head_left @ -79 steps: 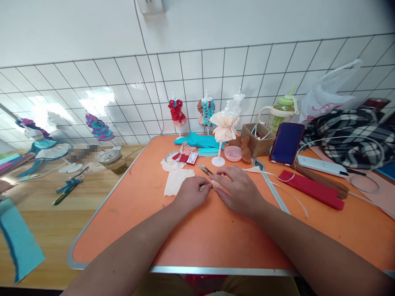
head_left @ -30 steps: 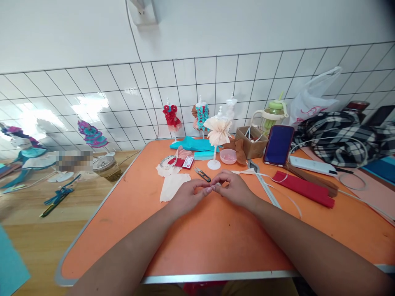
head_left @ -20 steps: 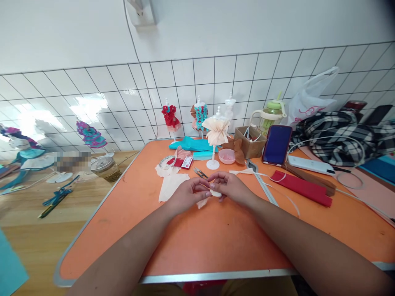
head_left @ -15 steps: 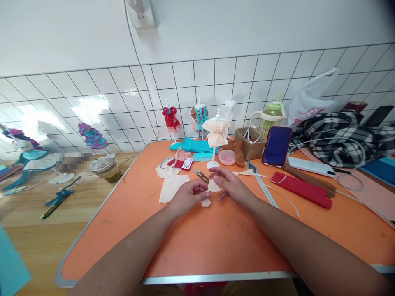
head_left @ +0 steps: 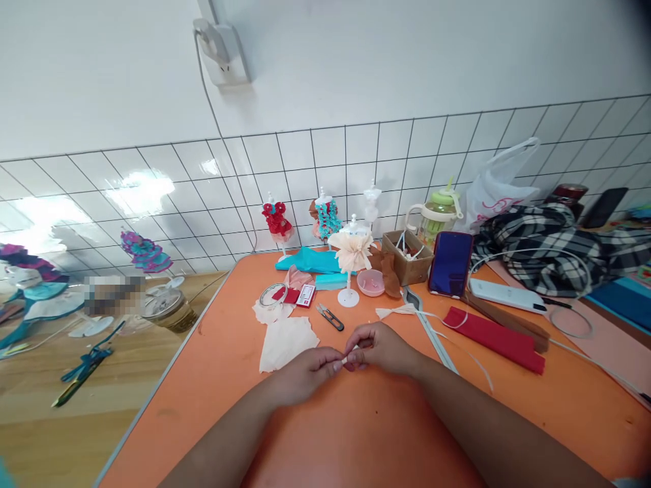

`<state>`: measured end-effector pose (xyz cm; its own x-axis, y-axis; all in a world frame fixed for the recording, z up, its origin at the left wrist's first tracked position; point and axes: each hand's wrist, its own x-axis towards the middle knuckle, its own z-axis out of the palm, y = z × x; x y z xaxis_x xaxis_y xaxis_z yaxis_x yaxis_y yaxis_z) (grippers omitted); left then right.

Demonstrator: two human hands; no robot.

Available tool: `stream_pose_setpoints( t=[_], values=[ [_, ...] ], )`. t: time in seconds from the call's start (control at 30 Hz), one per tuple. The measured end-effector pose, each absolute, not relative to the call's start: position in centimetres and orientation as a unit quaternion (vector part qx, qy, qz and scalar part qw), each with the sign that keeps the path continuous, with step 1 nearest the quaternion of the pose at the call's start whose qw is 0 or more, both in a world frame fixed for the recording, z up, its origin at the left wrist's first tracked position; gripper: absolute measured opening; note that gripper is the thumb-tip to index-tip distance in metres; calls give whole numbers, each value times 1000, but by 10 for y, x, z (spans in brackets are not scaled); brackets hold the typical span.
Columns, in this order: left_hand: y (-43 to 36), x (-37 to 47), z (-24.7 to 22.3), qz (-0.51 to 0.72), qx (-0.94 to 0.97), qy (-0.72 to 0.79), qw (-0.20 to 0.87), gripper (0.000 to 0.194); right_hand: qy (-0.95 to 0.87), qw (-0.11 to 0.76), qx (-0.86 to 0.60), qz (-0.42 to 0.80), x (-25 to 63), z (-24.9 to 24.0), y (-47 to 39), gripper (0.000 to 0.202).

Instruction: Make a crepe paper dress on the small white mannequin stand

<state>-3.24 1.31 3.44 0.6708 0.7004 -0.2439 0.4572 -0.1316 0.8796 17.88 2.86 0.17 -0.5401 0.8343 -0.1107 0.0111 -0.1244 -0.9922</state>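
My left hand [head_left: 306, 374] and my right hand [head_left: 385, 348] meet low over the table, fingertips pinched together. Between them is a small piece of cream crepe paper [head_left: 345, 360], mostly covered by the fingers. Just beyond lies a pair of thread snips [head_left: 330, 317]. Left of the snips a larger cream crepe sheet [head_left: 285, 344] lies flat. Behind stands a small white dress form [head_left: 348, 296] wearing a pleated cream crepe skirt [head_left: 352, 251].
A pink bowl [head_left: 371, 283], cardboard box [head_left: 408, 261] and upright phone [head_left: 450, 264] stand at the back right. Red folded crepe [head_left: 493, 340] lies right. A tape roll [head_left: 273, 296] and small red-and-white box [head_left: 306, 296] sit left, before dressed forms in red [head_left: 276, 218] and turquoise [head_left: 328, 218].
My hands have closed in on the small cream crepe piece, lifting it from the table and pinching it between them. The view has tilted upward, so the table things appear lower.
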Motion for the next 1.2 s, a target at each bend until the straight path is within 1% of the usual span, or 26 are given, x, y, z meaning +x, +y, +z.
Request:
stream_pose_setpoints(
  t=[0.1, 0.17, 0.2, 0.27, 0.33, 0.4, 0.43, 0.5, 0.57, 0.63, 0.67, 0.7, 0.73, 0.77, 0.8, 0.83, 0.87, 0.93, 1.0, 1.07, 1.2],
  values=[
    [9, -31, 37, 125, 770, 380, 496, 37, -648, 318, -361, 591, 177, 5, 27, 23],
    [8, -29, 34, 134, 765, 386, 498, 36, -694, 321, -367, 529, 178, 11, 27, 21],
    [8, -28, 31, 138, 751, 391, 514, 37, -712, 319, -372, 503, 180, 14, 28, 22],
    [12, -27, 24, 160, 691, 398, 581, 41, -739, 313, -403, 440, 190, 20, 32, 27],
    [16, -27, 17, 204, 590, 396, 674, 37, -762, 289, -481, 322, 206, 22, 41, 28],
    [20, -29, 14, 234, 470, 381, 761, 30, -770, 212, -582, 155, 225, 18, 52, 24],
    [21, -29, 13, 237, 422, 372, 792, 27, -761, 164, -620, 100, 233, 14, 57, 25],
    [23, -31, 12, 239, 380, 368, 814, 23, -746, 82, -659, 60, 246, 7, 65, 27],
    [24, -31, 13, 258, 388, 382, 798, 21, -737, 42, -670, 77, 252, 3, 70, 23],
    [25, -30, 15, 293, 399, 401, 771, 22, -732, 34, -674, 89, 251, 5, 71, 19],
    [26, -28, 17, 313, 395, 403, 764, 22, -732, 43, -674, 93, 248, 7, 69, 18],
    [26, -26, 19, 332, 385, 400, 763, 22, -731, 68, -670, 113, 243, 11, 67, 17],
    [27, -22, 22, 347, 372, 393, 766, 23, -725, 108, -660, 163, 236, 14, 63, 16],
    [28, -18, 24, 362, 361, 388, 767, 25, -710, 166, -641, 242, 228, 17, 58, 15],
    [29, -14, 27, 376, 358, 387, 762, 27, -671, 235, -608, 353, 219, 19, 52, 17],
    [29, -9, 29, 390, 363, 393, 750, 29, -616, 293, -563, 466, 209, 20, 46, 24],
    [30, -4, 31, 404, 375, 406, 729, 30, -557, 338, -521, 551, 199, 20, 41, 31],
    [30, 6, 31, 423, 395, 431, 693, 33, -471, 390, -475, 633, 182, 19, 31, 36],
    [28, 13, 29, 422, 394, 439, 688, 37, -439, 418, -467, 644, 171, 16, 26, 37],
    [25, 17, 25, 412, 380, 430, 708, 40, -436, 434, -470, 633, 168, 15, 24, 37],
    [15, 19, 20, 397, 373, 401, 737, 41, -425, 441, -479, 629, 170, 14, 27, 37]
  ],
)
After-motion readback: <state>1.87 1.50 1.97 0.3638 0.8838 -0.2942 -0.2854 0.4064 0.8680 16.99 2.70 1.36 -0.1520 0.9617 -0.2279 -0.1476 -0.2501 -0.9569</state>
